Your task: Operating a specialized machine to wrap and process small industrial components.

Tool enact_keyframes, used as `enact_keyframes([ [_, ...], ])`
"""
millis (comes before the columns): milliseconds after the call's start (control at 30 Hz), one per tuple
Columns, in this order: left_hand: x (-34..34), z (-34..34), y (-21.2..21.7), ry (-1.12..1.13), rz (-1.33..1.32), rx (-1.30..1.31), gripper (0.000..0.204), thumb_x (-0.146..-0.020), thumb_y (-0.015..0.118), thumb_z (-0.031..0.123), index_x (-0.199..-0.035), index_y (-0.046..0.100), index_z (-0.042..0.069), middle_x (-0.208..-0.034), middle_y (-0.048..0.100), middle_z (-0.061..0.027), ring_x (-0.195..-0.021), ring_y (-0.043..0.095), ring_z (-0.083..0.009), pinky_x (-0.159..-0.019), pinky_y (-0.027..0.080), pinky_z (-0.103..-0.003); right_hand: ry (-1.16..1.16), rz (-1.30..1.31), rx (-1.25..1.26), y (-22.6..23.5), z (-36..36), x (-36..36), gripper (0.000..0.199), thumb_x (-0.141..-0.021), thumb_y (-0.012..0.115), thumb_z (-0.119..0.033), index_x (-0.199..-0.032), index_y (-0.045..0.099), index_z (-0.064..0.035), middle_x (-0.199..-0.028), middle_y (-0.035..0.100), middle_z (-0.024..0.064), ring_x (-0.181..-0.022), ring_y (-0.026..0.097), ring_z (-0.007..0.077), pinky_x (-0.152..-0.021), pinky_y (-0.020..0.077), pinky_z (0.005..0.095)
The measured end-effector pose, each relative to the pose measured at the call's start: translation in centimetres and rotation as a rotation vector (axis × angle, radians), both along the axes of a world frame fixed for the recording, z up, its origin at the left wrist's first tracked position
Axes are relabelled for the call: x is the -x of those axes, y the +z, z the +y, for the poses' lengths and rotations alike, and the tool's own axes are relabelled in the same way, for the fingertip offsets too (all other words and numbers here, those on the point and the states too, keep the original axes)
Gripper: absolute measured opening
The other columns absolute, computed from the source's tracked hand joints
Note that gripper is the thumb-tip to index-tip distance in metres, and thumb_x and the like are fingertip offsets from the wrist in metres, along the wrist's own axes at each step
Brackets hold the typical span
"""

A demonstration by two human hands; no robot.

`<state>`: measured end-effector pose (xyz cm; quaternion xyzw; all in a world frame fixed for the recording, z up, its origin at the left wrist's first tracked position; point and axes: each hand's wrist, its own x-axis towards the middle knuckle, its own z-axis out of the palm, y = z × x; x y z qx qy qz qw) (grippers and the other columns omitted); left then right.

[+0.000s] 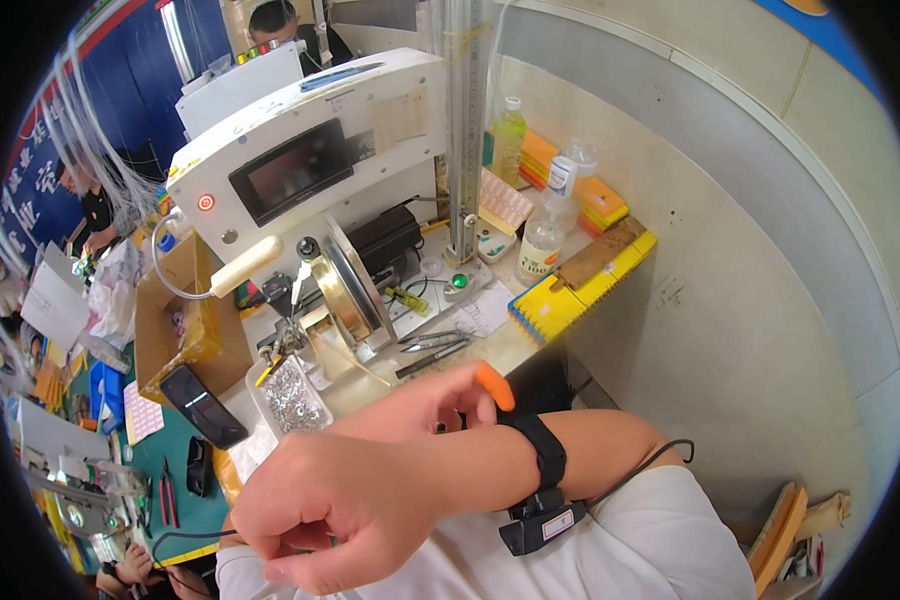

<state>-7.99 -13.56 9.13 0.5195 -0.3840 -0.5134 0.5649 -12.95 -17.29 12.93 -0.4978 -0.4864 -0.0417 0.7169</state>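
Observation:
My forearms cross low in front of me. My right hand comes over from the right and lies at the left, its fingers and thumb curled inward above my left forearm. What its fingers close on, if anything, is hidden. A black strap with a small black box and a cable is round my right wrist. Behind that arm, my left hand reaches to the right with bent fingers, one in an orange finger cot. Its fingertips are partly covered by my right forearm, so any small thing in them cannot be made out.
A white machine with a dark screen and metal wheel stands ahead. A clear tray of small metal parts, a phone and a cardboard box are left. Tweezers, a bottle and yellow blocks are right.

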Motion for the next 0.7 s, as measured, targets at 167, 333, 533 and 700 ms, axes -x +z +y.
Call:
enact_keyframes([
  [167,-0.8,-1.0,-0.2,-0.068,-0.056,-0.011,0.019,-0.103,0.070,0.016,-0.120,0.065,0.010,-0.085,0.063,-0.0050,-0.083,0.061,-0.0129,-0.074,0.049,-0.026,0.056,0.092,0.027,0.0,0.0,0.1,0.028,-0.093,0.071,-0.011,-0.073,0.052,-0.0022,-0.059,0.053,0.0021,-0.051,0.047,0.0113,-0.049,0.0359,0.0315],
  [333,-0.7,-1.6,0.3,-0.131,-0.128,0.026,0.023,-0.102,0.069,0.017,-0.122,0.063,0.009,-0.086,0.063,-0.0046,-0.082,0.061,-0.0131,-0.072,0.049,-0.027,0.158,0.285,-0.038,1.6,0.0,0.4,0.030,-0.094,0.071,-0.013,-0.073,0.052,-0.0025,-0.060,0.052,0.0010,-0.055,0.045,0.0086,-0.051,0.0357,0.0306],
  [533,-0.7,-2.9,0.4,-0.183,-0.195,0.063,0.027,-0.102,0.068,0.018,-0.125,0.059,0.007,-0.087,0.064,-0.0041,-0.081,0.062,-0.0133,-0.071,0.050,-0.028,-0.220,-0.206,0.080,1.1,-1.4,-1.5,0.025,-0.086,0.071,-0.009,-0.072,0.051,-0.0047,-0.062,0.050,0.0066,-0.053,0.051,0.0263,-0.050,0.0374,0.0396],
  [700,-0.8,-1.8,0.1,-0.108,-0.248,0.080,0.031,-0.102,0.068,0.020,-0.127,0.057,0.006,-0.089,0.065,-0.0037,-0.080,0.062,-0.0135,-0.070,0.050,-0.029,-0.378,-0.467,0.142,1.7,-2.5,-2.6,0.018,-0.081,0.074,-0.006,-0.073,0.058,-0.0067,-0.064,0.051,0.0068,-0.055,0.051,0.0305,-0.050,0.0392,0.0427],
])
